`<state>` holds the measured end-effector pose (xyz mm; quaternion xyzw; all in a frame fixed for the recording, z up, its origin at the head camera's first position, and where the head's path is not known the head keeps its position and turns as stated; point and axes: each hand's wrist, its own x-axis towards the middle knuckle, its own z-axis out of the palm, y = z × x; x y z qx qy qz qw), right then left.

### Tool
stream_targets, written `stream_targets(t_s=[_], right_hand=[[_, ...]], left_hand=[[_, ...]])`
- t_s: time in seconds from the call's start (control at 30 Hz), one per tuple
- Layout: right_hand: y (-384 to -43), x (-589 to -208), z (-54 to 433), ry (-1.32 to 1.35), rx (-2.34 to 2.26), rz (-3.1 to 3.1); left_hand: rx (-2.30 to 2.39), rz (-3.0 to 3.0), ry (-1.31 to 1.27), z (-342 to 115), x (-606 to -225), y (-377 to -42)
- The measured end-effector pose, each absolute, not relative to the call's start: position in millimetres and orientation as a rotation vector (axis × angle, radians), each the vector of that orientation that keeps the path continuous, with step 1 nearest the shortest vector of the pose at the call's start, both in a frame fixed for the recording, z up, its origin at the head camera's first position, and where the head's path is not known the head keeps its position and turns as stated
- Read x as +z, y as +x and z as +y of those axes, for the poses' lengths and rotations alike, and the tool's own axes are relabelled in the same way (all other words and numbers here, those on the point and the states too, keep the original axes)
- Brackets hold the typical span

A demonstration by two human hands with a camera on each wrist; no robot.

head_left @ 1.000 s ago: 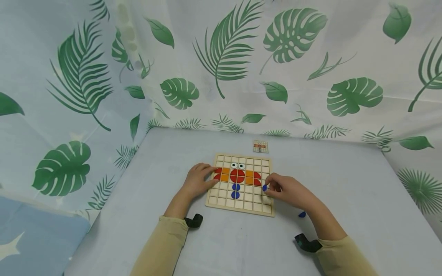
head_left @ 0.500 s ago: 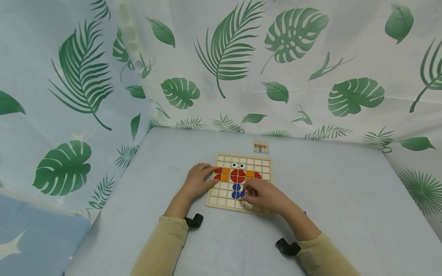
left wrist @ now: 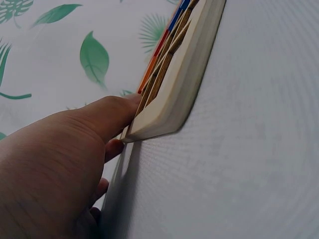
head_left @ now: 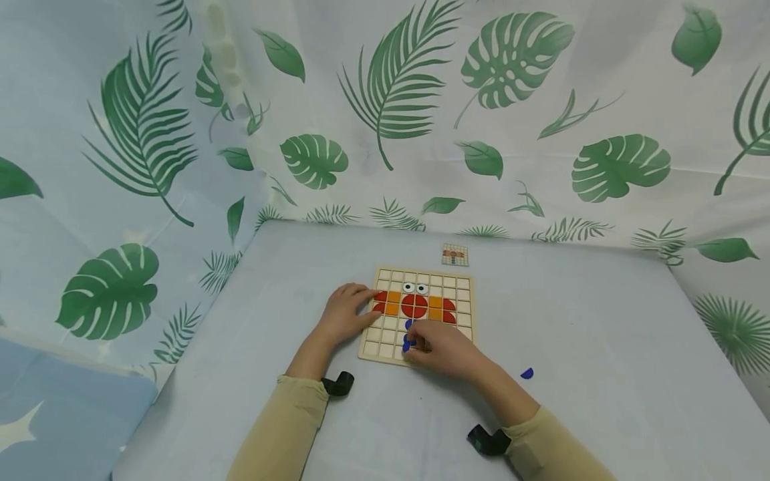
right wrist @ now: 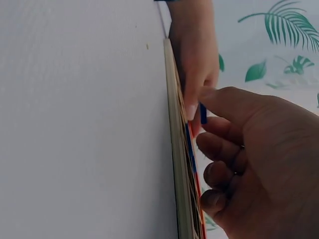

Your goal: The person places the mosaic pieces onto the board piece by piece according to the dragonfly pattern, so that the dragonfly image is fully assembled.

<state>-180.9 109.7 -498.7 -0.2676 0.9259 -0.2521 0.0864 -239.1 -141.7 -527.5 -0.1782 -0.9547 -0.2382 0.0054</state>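
Observation:
A square wooden grid board (head_left: 448, 293) lies on the table, bearing red, orange and blue flat pieces and two eye pieces (head_left: 416, 288). My left hand (head_left: 345, 312) rests on its left edge, thumb and forefinger spread beside the red pieces (head_left: 379, 302). In the left wrist view, the thumb lies on the board's rim (left wrist: 172, 107). My right hand (head_left: 445, 347) pinches a small blue piece (right wrist: 203, 113) between thumb and forefinger, over the lower middle of the board. The right fingers partly cover the blue pieces (head_left: 409, 324) on the grid.
One loose blue half-round piece (head_left: 527, 373) lies on the table to the right. Behind the board is a small pattern card (head_left: 455, 254). A leaf-printed curtain (head_left: 415, 153) stands at the back and sides. Each wrist wears a black device (head_left: 488, 441).
My right hand has carried the blue piece leftward from the board's right edge to its lower middle. The left hand stays put on the left edge.

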Motion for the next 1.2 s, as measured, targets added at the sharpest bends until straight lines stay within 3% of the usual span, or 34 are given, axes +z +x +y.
stream_targets(t_s=[1.2], right_hand=[[-175.3, -505.3, 107.6, -1.014, -0.538, 2.825]], left_hand=[[-0.746, -2.998, -0.551, -140.5, -524.1, -237.8]])
